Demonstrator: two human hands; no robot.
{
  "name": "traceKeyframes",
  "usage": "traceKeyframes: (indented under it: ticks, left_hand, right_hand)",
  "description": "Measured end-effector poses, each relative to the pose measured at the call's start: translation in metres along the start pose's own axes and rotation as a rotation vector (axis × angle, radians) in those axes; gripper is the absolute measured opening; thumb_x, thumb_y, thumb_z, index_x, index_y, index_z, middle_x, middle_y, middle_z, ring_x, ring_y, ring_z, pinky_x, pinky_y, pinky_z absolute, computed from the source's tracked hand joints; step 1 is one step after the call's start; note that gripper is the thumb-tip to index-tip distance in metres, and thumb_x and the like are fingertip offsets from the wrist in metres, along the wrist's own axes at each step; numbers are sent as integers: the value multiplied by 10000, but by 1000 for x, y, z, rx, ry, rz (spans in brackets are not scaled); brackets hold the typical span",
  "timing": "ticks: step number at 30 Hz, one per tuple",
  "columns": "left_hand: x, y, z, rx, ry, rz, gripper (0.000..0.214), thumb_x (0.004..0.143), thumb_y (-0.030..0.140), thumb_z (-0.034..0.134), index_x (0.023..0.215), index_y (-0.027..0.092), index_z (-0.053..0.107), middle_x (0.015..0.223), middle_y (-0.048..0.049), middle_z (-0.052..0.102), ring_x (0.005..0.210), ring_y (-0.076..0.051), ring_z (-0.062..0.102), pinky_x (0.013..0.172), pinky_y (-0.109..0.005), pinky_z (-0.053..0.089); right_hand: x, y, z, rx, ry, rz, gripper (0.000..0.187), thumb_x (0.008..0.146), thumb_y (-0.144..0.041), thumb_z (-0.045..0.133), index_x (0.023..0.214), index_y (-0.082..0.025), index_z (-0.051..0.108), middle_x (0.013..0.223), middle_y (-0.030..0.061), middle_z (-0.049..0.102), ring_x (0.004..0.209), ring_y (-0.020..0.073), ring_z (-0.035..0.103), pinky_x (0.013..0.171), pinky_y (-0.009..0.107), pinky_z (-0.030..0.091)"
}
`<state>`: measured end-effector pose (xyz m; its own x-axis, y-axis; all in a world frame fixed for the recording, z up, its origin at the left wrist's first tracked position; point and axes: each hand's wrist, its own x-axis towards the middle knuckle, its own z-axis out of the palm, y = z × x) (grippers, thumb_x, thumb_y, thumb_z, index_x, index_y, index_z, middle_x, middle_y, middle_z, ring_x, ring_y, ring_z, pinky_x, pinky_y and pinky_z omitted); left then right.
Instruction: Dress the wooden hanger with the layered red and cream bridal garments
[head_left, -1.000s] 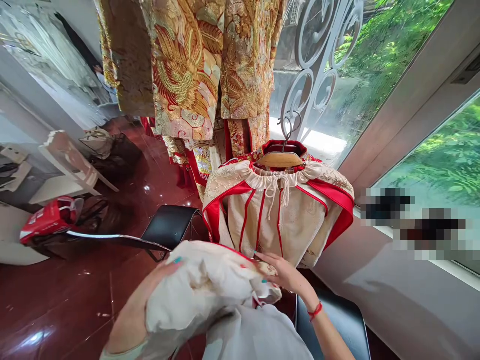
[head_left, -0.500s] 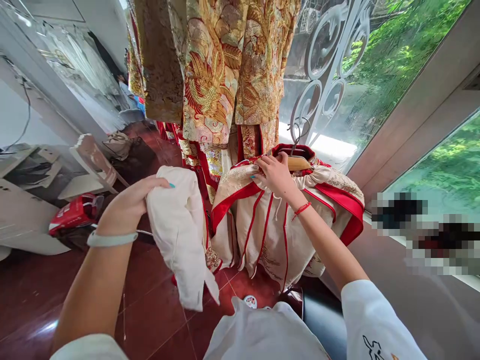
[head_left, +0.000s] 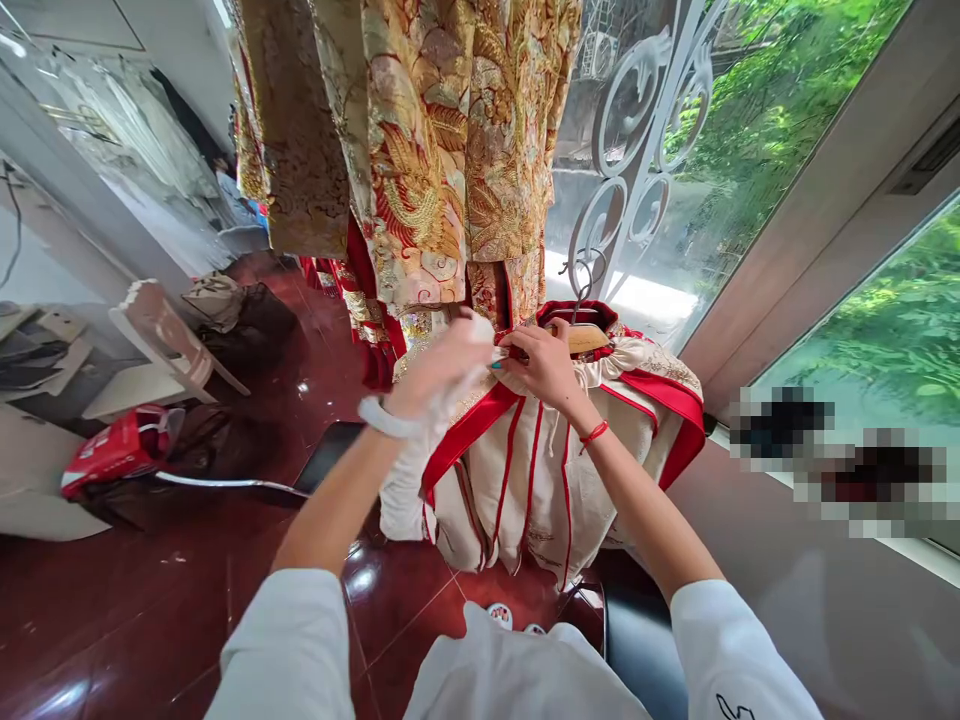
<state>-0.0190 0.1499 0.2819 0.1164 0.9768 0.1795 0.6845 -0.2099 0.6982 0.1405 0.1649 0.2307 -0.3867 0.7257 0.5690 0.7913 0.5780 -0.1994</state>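
A cream garment with red trim [head_left: 525, 480] hangs on a wooden hanger [head_left: 589, 340] in front of me. My right hand [head_left: 541, 365] is closed on the gathered cloth at its neckline, left of the hanger. My left hand [head_left: 450, 365], blurred by motion, is beside it and grips a bunched white cloth [head_left: 405, 490]. Part of that cloth hangs below my left wrist, along the garment's left side. Whether the white cloth is joined to the garment cannot be seen.
Gold embroidered garments [head_left: 420, 180] hang just behind. A window with white scroll ironwork [head_left: 626, 130] is at right. A black rounded seat [head_left: 645, 640] stands low by the wall. At left are a white chair [head_left: 161, 340] and a red bag [head_left: 112, 450] on the dark red tiled floor.
My left hand has swung right and up with the white cloth, from well left of the garment to beside my right hand. My right hand keeps its hold at the neckline.
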Motion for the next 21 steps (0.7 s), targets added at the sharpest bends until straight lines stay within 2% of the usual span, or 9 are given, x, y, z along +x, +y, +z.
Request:
traceKeyframes:
  ticks: [1,3,6,9,11,15,18,21]
  left_hand:
    - [-8,8,19,185,-5,29,266,788,75,559,1038,56,647,965,-116,678,878,-226,683,761,-281,532]
    - [-26,17,50,462,71,21,400,849,56,483,1238,26,573,1188,-217,619,945,-256,705,794,-301,548]
    - [-45,18,75,577,110,-13,465,894,78,440,1355,41,494,1315,-250,539,947,-261,717,784,-298,573]
    - [-49,15,80,554,98,11,516,911,163,507,1408,37,444,1324,-242,538,981,-271,709,784,-288,585]
    - [-49,13,81,569,87,34,569,919,196,528,1444,13,407,1366,-266,521,1024,-280,698,787,-283,591]
    - [-51,12,89,654,106,18,581,949,132,445,1514,28,356,1491,-280,451,1009,-240,710,777,-256,598]
    - [-51,12,94,692,128,5,564,974,158,427,1523,42,370,1502,-290,446,1002,-252,722,749,-262,605]
    - [-44,15,100,706,76,-30,498,970,83,373,1453,36,482,1444,-313,500,897,-243,744,707,-284,603]
  right_hand:
    - [0,0,3,-9,13,21,194,905,-189,504,983,-186,682,1034,75,716,1014,242,608,1021,405,184]
    - [0,0,8,-9,57,52,232,919,-177,474,1007,-184,688,1017,74,708,998,233,601,1042,404,168]
    - [-3,3,9,19,99,17,373,944,-149,412,1214,-226,660,1065,59,693,1000,216,590,1060,403,151]
    - [-6,8,5,40,35,-68,473,939,-115,393,1299,-298,641,1106,50,684,1039,219,584,1052,414,146]
    - [-7,11,1,67,3,-79,469,923,-110,407,1264,-298,669,1118,57,684,1059,229,585,1047,423,147]
    - [-7,15,-8,164,-32,-71,452,873,-149,436,1232,-272,683,1116,65,686,1077,255,588,1041,441,158]
    - [-7,14,-18,259,-98,-92,501,841,-155,379,1239,-247,668,1150,63,684,1108,267,587,1048,457,173]
    - [-5,9,-23,293,-115,-48,454,909,-214,321,1200,-225,670,1157,75,698,1103,270,595,1056,476,182]
